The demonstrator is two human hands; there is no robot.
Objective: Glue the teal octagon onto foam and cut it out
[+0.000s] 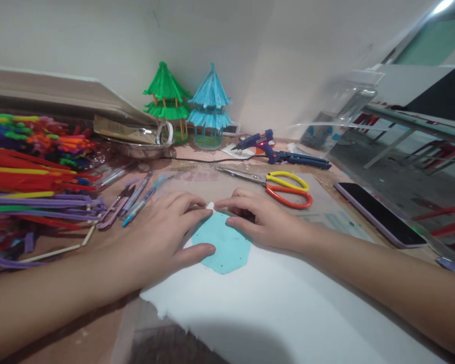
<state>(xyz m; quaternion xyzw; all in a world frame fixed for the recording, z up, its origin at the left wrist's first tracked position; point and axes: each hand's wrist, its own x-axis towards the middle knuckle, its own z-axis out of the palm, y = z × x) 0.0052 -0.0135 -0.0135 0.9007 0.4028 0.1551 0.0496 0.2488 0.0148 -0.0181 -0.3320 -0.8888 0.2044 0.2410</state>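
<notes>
Turquoise foam piece, cut to a many-sided outline, lies flat on a white sheet that covers the near part of the desk. Left hand rests palm-down with fingers spread, thumb pressing the piece's near left edge and fingertips at its far corner. Right hand lies flat beside it, fingers extended and pressing the far right edge; neither hand grips anything. Scissors with yellow and orange handles lie just beyond the right hand, and a blue glue gun farther back. Pipe cleaners are heaped along the left edge, pens beside them. Green pagoda model and blue pagoda model stand at the far edge; a phone lies toward the right edge.
</notes>
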